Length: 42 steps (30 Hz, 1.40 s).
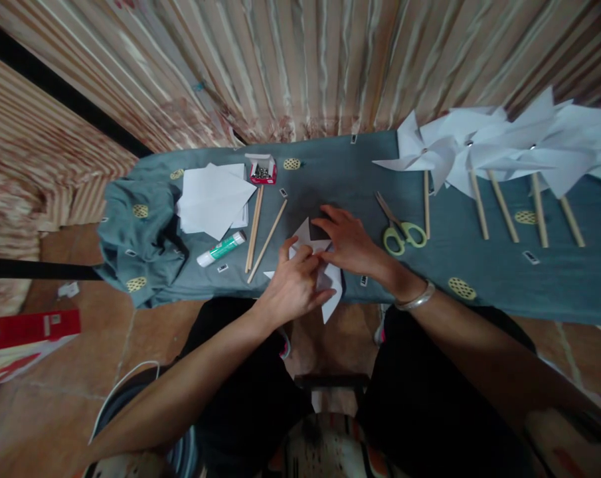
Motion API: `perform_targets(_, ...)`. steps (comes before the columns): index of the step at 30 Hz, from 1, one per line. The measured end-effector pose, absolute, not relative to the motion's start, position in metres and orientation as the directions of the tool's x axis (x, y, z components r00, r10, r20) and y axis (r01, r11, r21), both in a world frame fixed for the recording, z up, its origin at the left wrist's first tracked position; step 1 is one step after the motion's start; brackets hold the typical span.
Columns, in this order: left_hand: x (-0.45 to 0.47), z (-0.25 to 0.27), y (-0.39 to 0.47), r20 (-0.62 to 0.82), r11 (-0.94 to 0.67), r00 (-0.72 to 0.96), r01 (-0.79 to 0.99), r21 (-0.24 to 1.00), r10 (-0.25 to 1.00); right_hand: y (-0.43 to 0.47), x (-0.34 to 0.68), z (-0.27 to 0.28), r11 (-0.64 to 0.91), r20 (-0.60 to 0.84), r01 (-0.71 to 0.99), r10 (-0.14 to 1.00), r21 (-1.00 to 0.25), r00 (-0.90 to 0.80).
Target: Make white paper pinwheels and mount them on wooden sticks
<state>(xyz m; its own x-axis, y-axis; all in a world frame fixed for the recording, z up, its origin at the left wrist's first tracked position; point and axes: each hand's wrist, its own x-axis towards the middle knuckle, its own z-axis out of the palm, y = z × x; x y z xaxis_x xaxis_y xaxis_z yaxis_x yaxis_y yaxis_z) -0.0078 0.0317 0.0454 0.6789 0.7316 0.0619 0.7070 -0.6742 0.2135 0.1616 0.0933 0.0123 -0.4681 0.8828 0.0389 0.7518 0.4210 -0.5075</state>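
Note:
A white paper pinwheel [333, 292] lies at the table's front edge, one blade sticking out past it. My left hand [300, 279] is over its middle, fingers bent and pressed down on the folded paper. From the right, my right hand [347, 240] reaches in; its thumb and a finger close on the paper near the centre, while other fingers stretch toward the upper blade. The pinwheel's centre is hidden under my fingers. Just left lie thin wooden sticks [267, 240]. Green-handled scissors [400, 232] lie to the right of my right hand.
A stack of white paper squares [213, 199], a glue stick [221, 249] and a small red box of metal pins [263, 170] are at the left. Several finished pinwheels [469, 143] on sticks overlap at the right. A curtain [300, 66] hangs behind the cloth-covered table [344, 179].

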Motion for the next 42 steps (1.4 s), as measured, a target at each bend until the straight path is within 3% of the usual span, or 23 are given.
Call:
perform_targets(7,-0.015,0.04,0.015,0.105,-0.576,0.568,0.788,0.219,0.817,0.095,0.163,0.015,0.418,0.006,0.755,0.877,-0.505,-0.481)
perform_targets(14,-0.015,0.042,0.01,0.094,-0.573,0.566,0.798,0.188,0.819,0.096,0.163,0.01,0.417,0.009,0.751,0.877,-0.513,-0.48)
perform_targets(23,-0.017,0.045,0.008,0.186,-0.55,0.521,0.818,0.171,0.833,0.096,0.164,0.01,0.427,0.021,0.764,0.878,-0.484,-0.478)
perform_targets(26,-0.023,0.052,-0.005,0.222,-0.488,0.443,0.842,0.229,0.868,0.096,0.163,0.013,0.423,-0.001,0.766,0.875,-0.484,-0.484)
perform_targets(29,-0.027,0.052,-0.034,0.251,-0.422,0.347,0.82,0.386,0.904,0.095,0.163,0.015,0.418,-0.016,0.768,0.874,-0.486,-0.486)
perform_targets(33,-0.021,0.043,-0.072,0.132,-0.275,0.253,0.692,0.668,0.958,0.093,0.162,0.018,0.422,-0.02,0.772,0.872,-0.475,-0.488)
perform_targets(35,-0.017,0.041,-0.077,0.101,-0.218,0.218,0.628,0.747,0.971,0.092,0.162,0.019,0.429,-0.016,0.771,0.869,-0.471,-0.494)
perform_targets(37,-0.017,0.043,-0.071,0.144,-0.238,0.2,0.613,0.754,0.969,0.092,0.162,0.019,0.437,-0.008,0.765,0.866,-0.473,-0.499)
perform_targets(42,-0.028,0.054,-0.017,0.311,-0.318,0.145,0.708,0.63,0.939,0.092,0.162,0.018,0.425,-0.012,0.763,0.87,-0.487,-0.493)
